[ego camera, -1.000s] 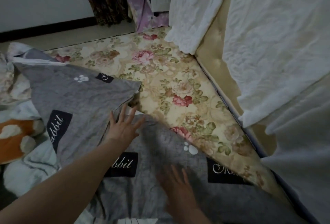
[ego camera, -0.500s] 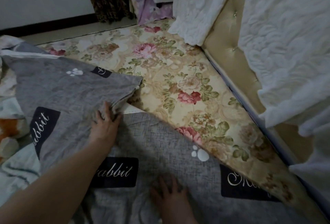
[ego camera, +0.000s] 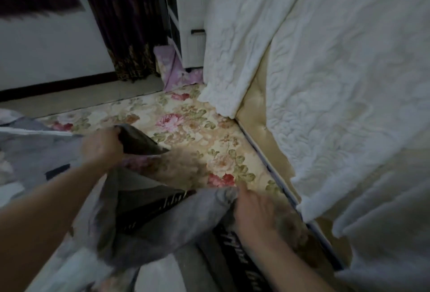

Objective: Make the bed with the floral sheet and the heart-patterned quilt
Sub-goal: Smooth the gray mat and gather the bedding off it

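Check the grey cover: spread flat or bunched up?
Bunched up. Left hand and right hand each grip a lifted fold of the grey cover, which sags creased between them; floral sheet lies bare beyond.

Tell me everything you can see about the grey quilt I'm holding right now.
The grey quilt looks like soft woven cloth, creased and bunched in the foreground. It carries black patches with pale script lettering, too blurred to read. It lies partly over the floral sheet and runs off the left and bottom edges of the view. The left hand grips a raised fold, which shows a darker underside, and the right hand grips another bunched edge.
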